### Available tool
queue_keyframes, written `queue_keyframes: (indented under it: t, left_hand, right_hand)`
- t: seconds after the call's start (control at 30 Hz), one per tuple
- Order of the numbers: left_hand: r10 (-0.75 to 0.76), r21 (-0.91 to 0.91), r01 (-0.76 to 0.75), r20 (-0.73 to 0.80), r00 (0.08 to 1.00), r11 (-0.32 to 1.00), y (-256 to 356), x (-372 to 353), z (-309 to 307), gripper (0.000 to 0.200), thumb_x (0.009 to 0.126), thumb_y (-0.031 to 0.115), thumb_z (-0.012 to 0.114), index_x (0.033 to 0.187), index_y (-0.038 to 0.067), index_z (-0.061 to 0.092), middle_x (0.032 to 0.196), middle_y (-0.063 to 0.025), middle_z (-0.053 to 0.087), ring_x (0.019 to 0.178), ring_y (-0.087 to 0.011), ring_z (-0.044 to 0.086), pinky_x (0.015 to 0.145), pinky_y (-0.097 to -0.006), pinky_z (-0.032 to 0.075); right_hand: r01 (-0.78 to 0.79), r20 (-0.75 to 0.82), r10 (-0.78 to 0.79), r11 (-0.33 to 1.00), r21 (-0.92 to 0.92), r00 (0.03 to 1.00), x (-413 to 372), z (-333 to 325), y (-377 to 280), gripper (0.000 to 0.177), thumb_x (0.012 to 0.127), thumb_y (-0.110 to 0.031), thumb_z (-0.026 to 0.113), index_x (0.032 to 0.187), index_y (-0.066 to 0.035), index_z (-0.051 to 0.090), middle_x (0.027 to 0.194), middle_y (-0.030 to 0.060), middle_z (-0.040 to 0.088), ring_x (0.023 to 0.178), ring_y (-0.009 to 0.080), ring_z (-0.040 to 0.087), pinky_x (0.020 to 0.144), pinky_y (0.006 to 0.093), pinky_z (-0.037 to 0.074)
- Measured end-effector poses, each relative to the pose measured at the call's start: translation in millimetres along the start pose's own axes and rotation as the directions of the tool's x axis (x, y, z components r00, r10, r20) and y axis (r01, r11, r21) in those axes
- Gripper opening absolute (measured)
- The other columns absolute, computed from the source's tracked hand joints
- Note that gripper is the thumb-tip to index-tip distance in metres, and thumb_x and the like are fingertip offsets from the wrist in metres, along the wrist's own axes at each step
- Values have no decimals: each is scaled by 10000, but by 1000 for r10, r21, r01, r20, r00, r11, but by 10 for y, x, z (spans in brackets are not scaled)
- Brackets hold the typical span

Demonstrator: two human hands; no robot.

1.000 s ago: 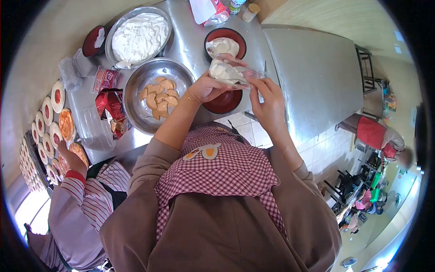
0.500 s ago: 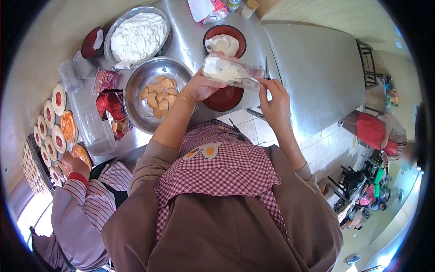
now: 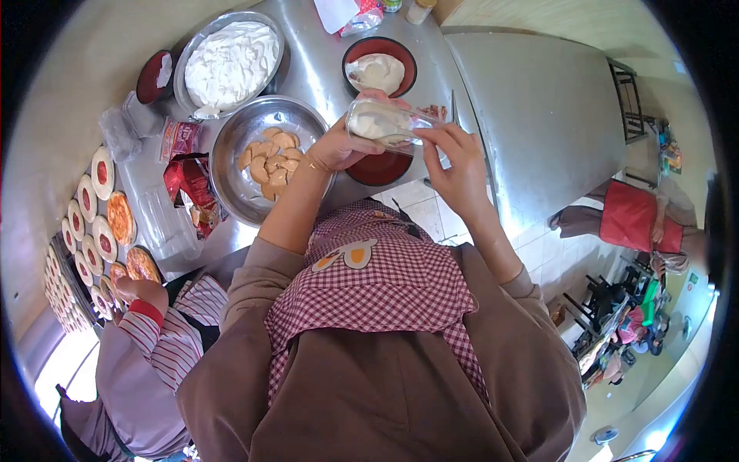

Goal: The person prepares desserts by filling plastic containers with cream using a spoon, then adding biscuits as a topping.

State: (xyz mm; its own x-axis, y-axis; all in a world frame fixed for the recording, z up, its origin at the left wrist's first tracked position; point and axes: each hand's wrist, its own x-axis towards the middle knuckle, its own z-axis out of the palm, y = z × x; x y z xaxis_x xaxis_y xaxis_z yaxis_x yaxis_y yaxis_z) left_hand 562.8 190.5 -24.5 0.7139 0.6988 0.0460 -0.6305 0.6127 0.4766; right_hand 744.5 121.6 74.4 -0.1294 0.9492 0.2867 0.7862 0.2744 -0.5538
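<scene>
My left hand [image 3: 336,146] is closed around a clear plastic container [image 3: 409,122] with white cream [image 3: 376,121] inside. My right hand [image 3: 456,158] pinches the handle of a spoon [image 3: 408,134], whose head is down in the cream. Just beyond the container, a red-and-black bowl [image 3: 412,60] holds a pale cream mound [image 3: 377,74]. Another dark red bowl [image 3: 381,169] sits partly hidden under the container and my left hand. Left of my forearm, a steel bowl [image 3: 225,131] contains several round tan biscuits [image 3: 273,163].
A large basin [image 3: 181,73] of white cream stands at the back left near a small dark bowl [image 3: 144,81]. Red packets [image 3: 185,179] and clear lids [image 3: 165,219] lie nearby. At left, a co-worker's hand [image 3: 142,291] touches topped dough rounds [image 3: 102,173]. Another person [image 3: 635,217] stands right.
My right hand has shifted left with the spoon, which reaches further into the container. The container tilts slightly differently. At left, the co-worker's hand has moved toward me; the person at right has moved closer.
</scene>
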Motion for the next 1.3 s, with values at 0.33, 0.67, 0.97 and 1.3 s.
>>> queue_keyframes:
  t: [0.33,0.67,0.97,1.3]
  left_hand:
    - [36,-42,-38,-43,998,998,93,-44,-157,767,582,-155,645,1241,145,393,1322,-175,455,1229,-336,451,1028,-456,386]
    - [35,-36,-39,-100,994,999,82,14,-84,754,586,-162,642,1231,141,395,1310,-171,465,1243,-315,440,1042,-416,381]
    - [11,12,-10,-99,995,1000,-22,81,-45,743,585,-153,660,1219,133,398,1288,-153,481,1230,-305,454,1033,-407,400]
    - [15,-59,-24,-150,989,998,85,-85,-160,764,605,-135,662,1258,159,396,1315,-155,473,1231,-325,456,1029,-458,396]
  right_hand:
    - [-95,60,103,988,-118,993,-222,-55,398,177,759,-45,622,921,-103,662,808,48,598,787,224,584,683,346,368]
    - [-225,-73,232,969,100,970,-206,-29,373,162,763,-8,601,903,-70,654,807,68,615,757,250,589,665,355,386]
    - [-124,-32,125,992,33,992,-107,209,316,160,812,-3,581,955,-37,645,832,108,621,765,267,601,697,335,438]
    - [-214,-83,210,976,-38,974,-323,-72,341,180,783,1,586,946,-52,643,815,92,594,744,253,586,655,349,405]
